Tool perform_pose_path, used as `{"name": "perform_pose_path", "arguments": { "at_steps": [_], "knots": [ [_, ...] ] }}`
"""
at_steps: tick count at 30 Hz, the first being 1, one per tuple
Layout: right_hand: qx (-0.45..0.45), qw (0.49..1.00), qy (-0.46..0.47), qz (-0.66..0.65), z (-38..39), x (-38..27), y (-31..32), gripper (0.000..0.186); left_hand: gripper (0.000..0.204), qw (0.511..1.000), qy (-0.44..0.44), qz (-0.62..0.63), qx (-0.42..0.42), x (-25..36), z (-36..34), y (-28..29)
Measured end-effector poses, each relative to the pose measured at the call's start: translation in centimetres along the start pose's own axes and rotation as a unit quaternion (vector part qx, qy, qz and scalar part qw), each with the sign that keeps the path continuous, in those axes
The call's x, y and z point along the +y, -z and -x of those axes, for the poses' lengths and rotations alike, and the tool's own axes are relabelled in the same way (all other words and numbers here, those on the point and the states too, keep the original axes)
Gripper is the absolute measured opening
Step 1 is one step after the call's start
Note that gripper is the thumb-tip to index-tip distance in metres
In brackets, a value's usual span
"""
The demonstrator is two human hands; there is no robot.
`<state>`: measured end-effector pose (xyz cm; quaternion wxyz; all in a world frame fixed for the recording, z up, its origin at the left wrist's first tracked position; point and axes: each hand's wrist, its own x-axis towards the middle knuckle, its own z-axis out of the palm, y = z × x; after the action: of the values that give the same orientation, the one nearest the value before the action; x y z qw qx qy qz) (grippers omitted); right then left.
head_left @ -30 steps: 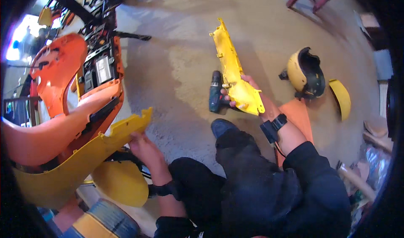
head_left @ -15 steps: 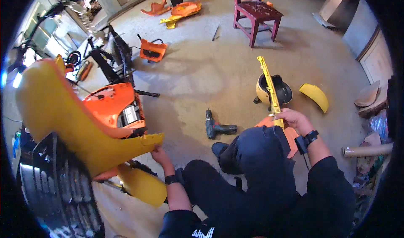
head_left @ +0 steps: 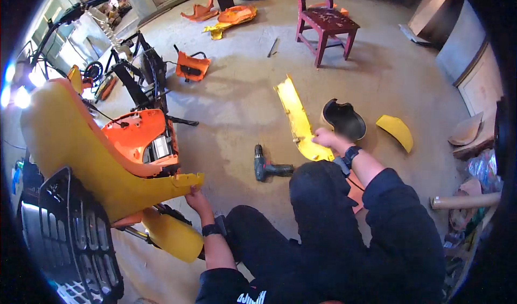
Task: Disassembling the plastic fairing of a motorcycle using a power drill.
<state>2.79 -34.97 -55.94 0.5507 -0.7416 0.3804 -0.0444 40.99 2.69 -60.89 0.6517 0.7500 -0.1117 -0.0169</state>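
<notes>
My right hand [head_left: 329, 139] is closed on the lower part of a long yellow plastic panel [head_left: 293, 107], held upright above the floor with its broad face showing. At the left, my left hand [head_left: 197, 196] has its fingers closed on the narrow tabbed end of a large yellow body panel [head_left: 59, 126]. That panel covers the side of a partly stripped scooter or motorbike, whose orange plastic shell [head_left: 141, 124] shows behind it. An orange piece [head_left: 356, 191] lies partly hidden beside my right knee.
A cordless drill [head_left: 264, 167] lies before my knees. Beyond my right hand are a helmet [head_left: 344, 121] and a curved yellow piece [head_left: 396, 132]. A black slatted part [head_left: 72, 223] stands at lower left. Farther off are a red chair [head_left: 328, 21], orange parts [head_left: 237, 14] and a cardboard tube [head_left: 466, 200].
My right hand has moved left with the long yellow panel, which has turned from edge-on to broad side. My left hand keeps its hold on the large panel.
</notes>
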Motion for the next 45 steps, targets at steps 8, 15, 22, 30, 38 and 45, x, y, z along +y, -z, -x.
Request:
{"name": "perform_pose_path", "arguments": {
  "at_steps": [8, 15, 22, 30, 38, 45],
  "knots": [
    [0.030, 0.981, -0.073, 0.179, -16.5, 13.0, -2.8, 0.037, 0.034, 0.997, -0.050, -0.012, 0.065, -0.7, -0.8, -1.6],
    [0.133, 0.950, -0.066, -0.276, -27.0, 8.3, -1.2, 0.026, 0.028, 0.990, -0.003, -0.039, 0.136, -1.0, -1.2, -0.4],
    [0.257, 0.890, 0.196, 0.321, -30.6, 11.6, 0.6, 0.031, 0.032, 0.990, 0.058, 0.042, 0.124, 0.8, -1.9, -4.5],
    [-0.250, 0.901, -0.019, 0.353, -10.1, 3.0, -14.5, 0.058, 0.029, 0.989, 0.002, -0.088, 0.118, 2.3, -2.0, -2.5],
    [-0.163, 0.929, 0.131, 0.306, -11.4, 10.4, -22.0, 0.098, 0.028, 0.993, 0.047, -0.051, 0.091, -1.6, -0.9, -0.7],
    [-0.152, 0.943, 0.075, 0.285, -11.7, 4.3, -23.3, 0.091, 0.027, 0.990, 0.035, -0.069, 0.121, -0.9, -3.4, 0.3]
  ]
}}
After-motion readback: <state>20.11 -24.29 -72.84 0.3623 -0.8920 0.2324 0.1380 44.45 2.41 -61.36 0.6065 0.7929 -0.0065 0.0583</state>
